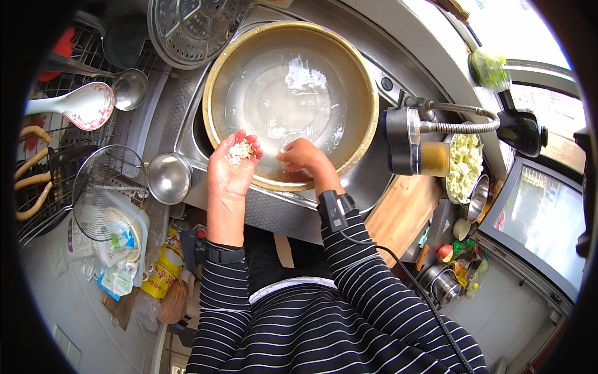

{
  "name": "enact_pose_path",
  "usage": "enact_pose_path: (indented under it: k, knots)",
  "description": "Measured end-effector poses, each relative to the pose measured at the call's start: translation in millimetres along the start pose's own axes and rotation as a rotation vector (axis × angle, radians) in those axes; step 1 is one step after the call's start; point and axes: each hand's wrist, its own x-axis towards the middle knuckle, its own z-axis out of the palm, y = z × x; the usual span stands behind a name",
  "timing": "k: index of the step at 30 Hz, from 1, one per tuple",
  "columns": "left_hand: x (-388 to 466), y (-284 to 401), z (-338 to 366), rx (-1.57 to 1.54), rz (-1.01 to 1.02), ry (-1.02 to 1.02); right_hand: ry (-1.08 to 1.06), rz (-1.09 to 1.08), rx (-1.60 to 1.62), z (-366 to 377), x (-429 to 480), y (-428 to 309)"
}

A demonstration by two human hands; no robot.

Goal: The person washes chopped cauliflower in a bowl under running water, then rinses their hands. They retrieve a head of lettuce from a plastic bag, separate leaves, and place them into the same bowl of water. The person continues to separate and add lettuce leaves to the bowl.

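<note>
My left hand (232, 163) is palm up at the near left rim of a large metal basin (212, 135), its fingers curled around small pale crumbs (241, 152), likely cauliflower bits. Water (289, 98) in the basin reflects light, and its round bottom shows through. Above the water near the front rim is my right hand (301, 156), fingers drawn together and pointing towards my left hand. Something pale shows at its fingertips, too small to tell whether it is held. The basin rests in a stainless steel sink (285, 212).
A faucet (402, 140) with a flexible neck stands right of the basin. Beyond it are a bowl of cauliflower florets (465, 168) and a wooden cutting board (406, 210). Leftward are a steamer plate (196, 28), a ladle (169, 178), a wire strainer (110, 191) and a dish rack (117, 126).
</note>
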Motion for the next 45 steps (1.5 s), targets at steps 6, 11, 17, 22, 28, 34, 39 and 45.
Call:
enact_pose_path:
  k: [6, 11, 17, 22, 28, 34, 39, 45]
  knots:
    - [-1, 1, 2, 0.005, -0.022, -0.020, 0.018, -0.202, 0.152, 56, 26, -39]
    - [1, 6, 3, -0.011, -0.005, -0.015, -0.086, -0.277, 0.357, 49, 38, -72]
    - [-1, 13, 1, -0.024, 0.009, 0.013, 0.257, -0.451, 0.813, -35, 65, -119]
    - [-4, 11, 2, -0.006, -0.013, 0.008, 0.555, -0.528, 0.748, -73, 100, -165]
    - [-9, 9, 1, 0.001, -0.031, -0.048, 0.370, -0.471, 0.601, -53, 125, -177]
    - [-17, 10, 1, 0.006, -0.017, -0.060, 0.155, -0.406, 0.377, 2, 113, -162]
    - [-27, 6, -2, 0.031, 0.017, -0.057, 0.117, -0.360, -0.027, 35, 92, -141]
    - [-50, -10, -12, 0.030, 0.071, -0.015, -0.186, -0.125, 0.242, 46, 47, -93]
